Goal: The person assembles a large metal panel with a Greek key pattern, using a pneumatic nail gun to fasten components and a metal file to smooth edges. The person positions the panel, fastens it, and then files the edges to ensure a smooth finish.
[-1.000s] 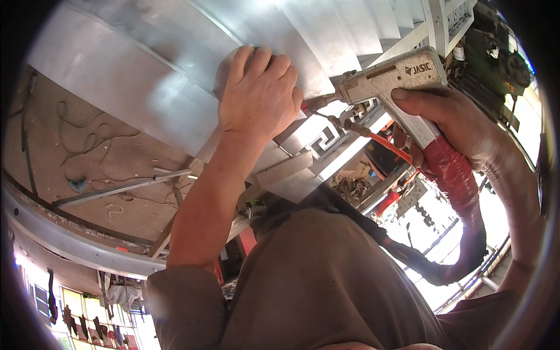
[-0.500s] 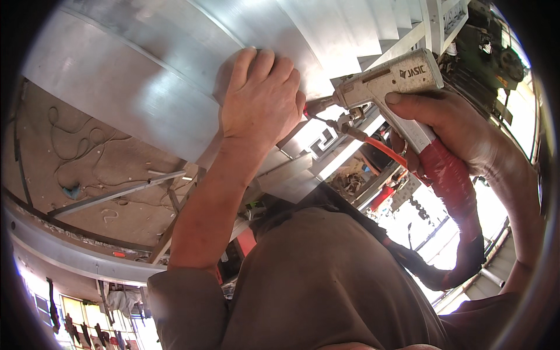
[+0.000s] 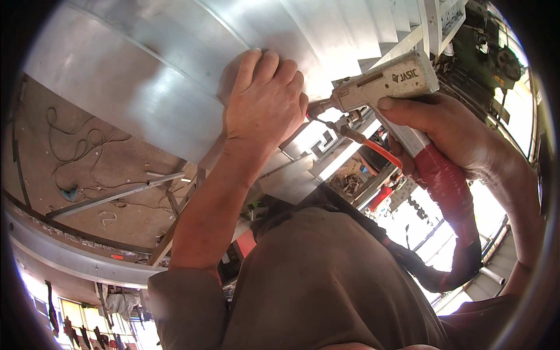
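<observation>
Workshop floor (image 3: 36,137) lower left, silvery sheet metal (image 3: 116,76) across the top. Left hand (image 3: 262,104) flat on the sheet, fingers bent; can't tell if it's gripping an edge. Right hand (image 3: 452,129) wrapped round the handle of the gun-shaped tool (image 3: 388,81), right of the left hand, nozzle (image 3: 319,107) just beside it. Looks like lining up the nozzle; contact hidden. Next move calls for a steady tip, fingers clear.

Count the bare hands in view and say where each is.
2: the bare left hand on the shiny silver metal panelling, the bare right hand gripping the grey pistol-shaped metal tool. No others show.
</observation>
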The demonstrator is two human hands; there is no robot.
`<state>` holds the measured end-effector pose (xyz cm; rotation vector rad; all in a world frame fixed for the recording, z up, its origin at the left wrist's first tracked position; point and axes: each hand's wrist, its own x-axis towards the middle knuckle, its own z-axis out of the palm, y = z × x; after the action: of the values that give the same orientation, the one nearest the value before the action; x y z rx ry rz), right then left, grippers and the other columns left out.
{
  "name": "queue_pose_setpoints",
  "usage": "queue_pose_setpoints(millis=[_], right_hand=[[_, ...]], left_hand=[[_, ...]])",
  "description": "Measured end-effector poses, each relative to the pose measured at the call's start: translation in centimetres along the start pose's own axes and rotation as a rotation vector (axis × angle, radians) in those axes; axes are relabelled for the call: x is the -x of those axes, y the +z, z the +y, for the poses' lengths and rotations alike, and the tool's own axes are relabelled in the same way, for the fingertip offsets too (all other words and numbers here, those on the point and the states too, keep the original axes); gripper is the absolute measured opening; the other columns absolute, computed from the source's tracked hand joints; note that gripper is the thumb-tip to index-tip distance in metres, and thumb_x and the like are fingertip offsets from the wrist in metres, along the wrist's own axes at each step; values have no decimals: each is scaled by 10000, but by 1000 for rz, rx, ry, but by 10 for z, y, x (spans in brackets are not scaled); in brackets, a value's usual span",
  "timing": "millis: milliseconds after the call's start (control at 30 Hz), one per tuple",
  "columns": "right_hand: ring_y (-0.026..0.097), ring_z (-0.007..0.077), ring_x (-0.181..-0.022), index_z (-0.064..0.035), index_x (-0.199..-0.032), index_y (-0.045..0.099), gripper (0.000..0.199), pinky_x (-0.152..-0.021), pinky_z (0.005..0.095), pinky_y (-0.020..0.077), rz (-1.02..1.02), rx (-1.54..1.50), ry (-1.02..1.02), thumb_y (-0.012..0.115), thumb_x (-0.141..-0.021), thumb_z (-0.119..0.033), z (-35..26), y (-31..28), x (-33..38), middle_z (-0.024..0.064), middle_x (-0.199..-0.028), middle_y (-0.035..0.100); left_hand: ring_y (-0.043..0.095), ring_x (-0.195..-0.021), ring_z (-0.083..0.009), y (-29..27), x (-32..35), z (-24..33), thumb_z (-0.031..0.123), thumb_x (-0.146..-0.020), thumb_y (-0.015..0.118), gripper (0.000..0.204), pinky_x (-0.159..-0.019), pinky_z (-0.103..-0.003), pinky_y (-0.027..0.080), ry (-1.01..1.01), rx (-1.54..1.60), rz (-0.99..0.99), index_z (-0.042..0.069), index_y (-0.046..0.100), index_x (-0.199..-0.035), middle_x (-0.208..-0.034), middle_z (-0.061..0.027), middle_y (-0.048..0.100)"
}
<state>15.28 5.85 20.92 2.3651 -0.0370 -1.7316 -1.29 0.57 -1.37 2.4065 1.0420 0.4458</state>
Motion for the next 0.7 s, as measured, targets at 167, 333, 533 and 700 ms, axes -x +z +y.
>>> queue_pose_setpoints(millis=[167,333,533,700], right_hand=[[656,167,-614,33,-1316,648,428,-533,281,555,-55,78,-7,640,-1043,-296,-2,-1,4,121,-962,720],[656,156,-552,9,-1073,680,378,-482,304,557,-18,56,-45,656,-1033,-366,3,4,0,77,-769,664],[650,138,-599,-36,-1236,662,348,-522,286,566,-70,26,-45,639,-1045,-326,1,3,3,70,-934,675],[637,132,-640,-92,-1396,664,393,-563,261,564,-119,51,-41,611,-1061,-292,0,2,4,74,-1128,707]], left_hand=[[562,-1164,-197,-1,1,-1,249,-813,709,95,-1155,-433,374,4,-1,3,154,701,-815,-1004,30,636],[563,-1150,-197,3,2,-2,233,-800,712,82,-1152,-424,376,21,8,62,153,698,-809,-984,21,637],[568,-1144,-193,5,3,-3,232,-796,707,81,-1154,-418,378,24,1,60,153,692,-797,-974,15,631],[562,-1157,-196,6,4,-2,251,-812,707,99,-1154,-424,380,23,4,50,153,700,-809,-987,13,635]])
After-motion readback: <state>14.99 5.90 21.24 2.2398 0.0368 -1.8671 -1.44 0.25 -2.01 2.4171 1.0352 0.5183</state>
